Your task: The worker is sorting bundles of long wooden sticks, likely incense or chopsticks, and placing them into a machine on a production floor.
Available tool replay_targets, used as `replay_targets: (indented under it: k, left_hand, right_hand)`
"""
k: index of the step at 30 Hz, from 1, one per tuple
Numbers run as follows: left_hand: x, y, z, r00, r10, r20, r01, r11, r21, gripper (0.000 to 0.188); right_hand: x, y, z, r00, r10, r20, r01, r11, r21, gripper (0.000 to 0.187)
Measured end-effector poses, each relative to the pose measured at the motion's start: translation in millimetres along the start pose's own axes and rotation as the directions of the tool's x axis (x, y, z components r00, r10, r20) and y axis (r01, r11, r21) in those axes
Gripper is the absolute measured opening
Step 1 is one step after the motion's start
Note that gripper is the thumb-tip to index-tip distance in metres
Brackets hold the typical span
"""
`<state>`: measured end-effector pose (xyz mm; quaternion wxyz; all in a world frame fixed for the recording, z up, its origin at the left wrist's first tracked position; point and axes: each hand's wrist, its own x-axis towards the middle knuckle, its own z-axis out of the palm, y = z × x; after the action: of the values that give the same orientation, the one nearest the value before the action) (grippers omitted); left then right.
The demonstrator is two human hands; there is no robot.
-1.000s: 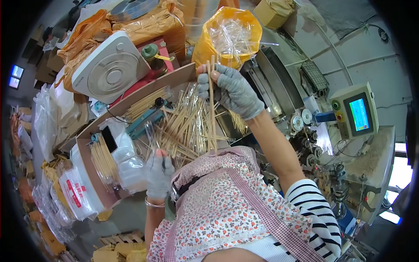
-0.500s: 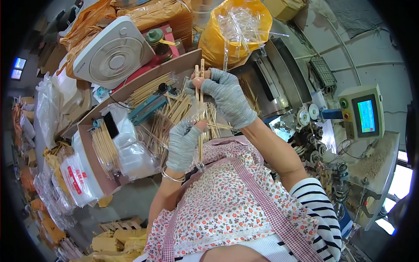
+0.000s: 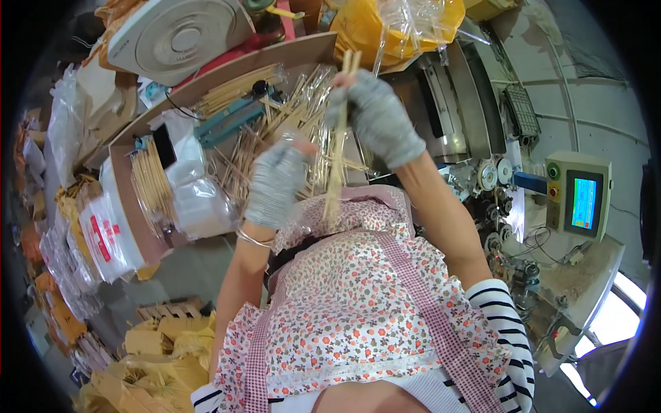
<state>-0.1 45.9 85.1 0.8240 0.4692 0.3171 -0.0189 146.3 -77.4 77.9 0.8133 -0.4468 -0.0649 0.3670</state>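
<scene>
Chopsticks (image 3: 337, 148), pale wood, upright in right hand (image 3: 377, 117)

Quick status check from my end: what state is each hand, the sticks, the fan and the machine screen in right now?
right hand: gloved, grip closed on the bundle of sticks
left hand: gloved, fingers at a clear sleeve
bundle of sticks: held upright
loose sticks: scattered on the board
fan: lying flat
screen: lit

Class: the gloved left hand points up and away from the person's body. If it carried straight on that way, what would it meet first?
Most likely the heap of clear-wrapped wooden sticks on the table, just beyond the left hand; depth is hard to judge, so the clear sleeve at its fingertips may come first.
</scene>
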Motion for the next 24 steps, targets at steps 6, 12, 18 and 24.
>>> replay_targets:
  k: [6,12,18,24]
  left_hand:
    - [14.9,-46.0,-119.7,0.972,-0.039,-0.233,-0.045,0.938,-0.343,0.028]
    - [7.4,-105.0,-156.4,0.845,-0.177,-0.504,-0.079,0.892,-0.446,0.025]
    - [12.1,-170.1,-202.9,0.822,-0.305,-0.482,-0.040,0.812,-0.582,0.017]
    - [49.3,-147.6,-183.6,0.713,-0.402,-0.575,0.113,0.875,-0.472,0.017]
  right_hand:
    - [46.5,82.9,-118.2,0.897,0.055,-0.440,-0.305,0.798,-0.521,0.022]
    - [21.9,210.3,-148.9,0.923,0.324,-0.206,-0.198,-0.056,-0.979,0.038]
    - [4.6,308.3,-82.9,0.948,0.229,-0.222,-0.208,-0.084,-0.975,0.027]
    - [31.3,288.3,-60.2,0.924,0.293,-0.247,-0.293,0.124,-0.948,0.025]
